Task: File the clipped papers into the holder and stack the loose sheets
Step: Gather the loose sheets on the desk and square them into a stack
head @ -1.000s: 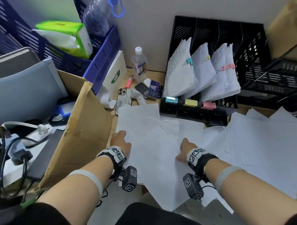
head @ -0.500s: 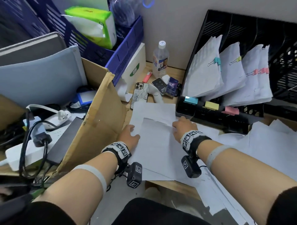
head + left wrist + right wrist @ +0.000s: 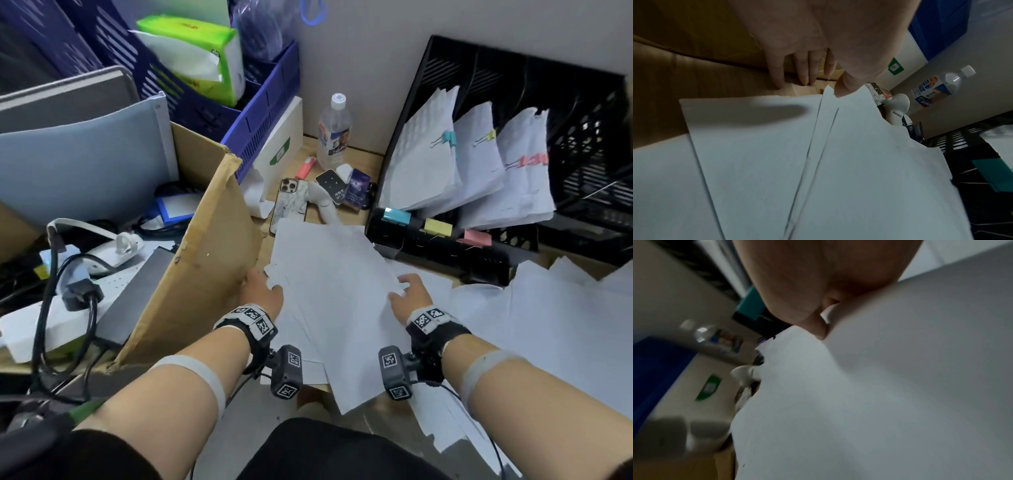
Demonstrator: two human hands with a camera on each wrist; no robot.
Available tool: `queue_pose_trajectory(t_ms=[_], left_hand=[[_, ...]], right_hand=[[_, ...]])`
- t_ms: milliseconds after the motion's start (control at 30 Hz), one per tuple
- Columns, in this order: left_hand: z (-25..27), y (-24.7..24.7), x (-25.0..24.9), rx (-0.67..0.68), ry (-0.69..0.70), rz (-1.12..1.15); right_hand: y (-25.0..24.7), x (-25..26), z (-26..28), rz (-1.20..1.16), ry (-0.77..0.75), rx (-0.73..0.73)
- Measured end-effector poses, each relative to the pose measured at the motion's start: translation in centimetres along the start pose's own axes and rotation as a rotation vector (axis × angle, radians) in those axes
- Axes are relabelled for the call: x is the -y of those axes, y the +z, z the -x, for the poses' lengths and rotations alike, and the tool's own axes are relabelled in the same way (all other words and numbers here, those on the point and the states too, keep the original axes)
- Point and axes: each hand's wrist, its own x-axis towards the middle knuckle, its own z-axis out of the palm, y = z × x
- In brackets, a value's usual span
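A pile of loose white sheets (image 3: 329, 291) lies skewed in front of me, its near end over the table edge. My left hand (image 3: 262, 291) is at the pile's left edge; in the left wrist view its fingers (image 3: 803, 73) point straight down beside the sheets (image 3: 838, 162) and the thumb touches a corner. My right hand (image 3: 409, 294) holds the right edge, its thumb (image 3: 813, 321) pressing the curled paper (image 3: 879, 386). More loose sheets (image 3: 565, 325) are spread to the right. The black holder (image 3: 445, 246) carries three clipped bundles (image 3: 424, 164), with blue, yellow and pink clips.
A cardboard flap (image 3: 191, 274) stands just left of my left hand. A phone (image 3: 291, 202), a water bottle (image 3: 334, 132) and small items lie behind the pile. Blue baskets (image 3: 260, 113) are at the back left, cables and a power strip (image 3: 85, 274) at the far left.
Both hands have come off the spread sheets and moved to the sides of a narrower, gathered pile. The right hand moved left, then slightly back toward me.
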Motion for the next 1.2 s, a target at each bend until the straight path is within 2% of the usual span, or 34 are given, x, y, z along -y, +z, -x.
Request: queue_pose_trajectory(t_ms=[133, 333, 433, 533, 700, 800, 933, 1067, 1200], left_hand=[[0.3, 0.0, 0.4, 0.059, -0.014, -0.007], [0.8, -0.5, 1.6, 0.165, -0.027, 0.036], [1.2, -0.8, 1.8, 0.182, -0.05, 0.064], [1.1, -0.9, 2.1, 0.206, -0.067, 0.02], [1.0, -1.4, 2.4, 0.208, -0.057, -0.061], [0.9, -1.8, 2.7, 0.183, -0.069, -0.078], [1.2, -1.9, 3.1, 0.193, -0.071, -0.099], [1.5, -1.9, 3.3, 0.231, -0.053, -0.167], [1.8, -1.5, 3.4, 0.245, -0.056, -0.136]], right_hand=[[2.2, 0.2, 0.5, 0.042, 0.106, 0.043], [4.8, 2.7, 2.1, -0.038, 0.079, 0.208], [4.4, 3.6, 2.5, 0.057, 0.031, 0.255], [4.2, 3.2, 2.6, 0.033, 0.01, 0.217], [2.1, 4.2, 3.2, 0.164, -0.2, 0.165], [-1.0, 4.9, 1.7, 0.382, -0.254, 0.161], [-4.1, 5.0, -0.5, 0.646, -0.169, 0.145], [-2.8, 4.7, -3.0, 0.943, -0.245, 0.147], [-0.4, 4.0, -4.1, 0.984, -0.292, 0.174]])
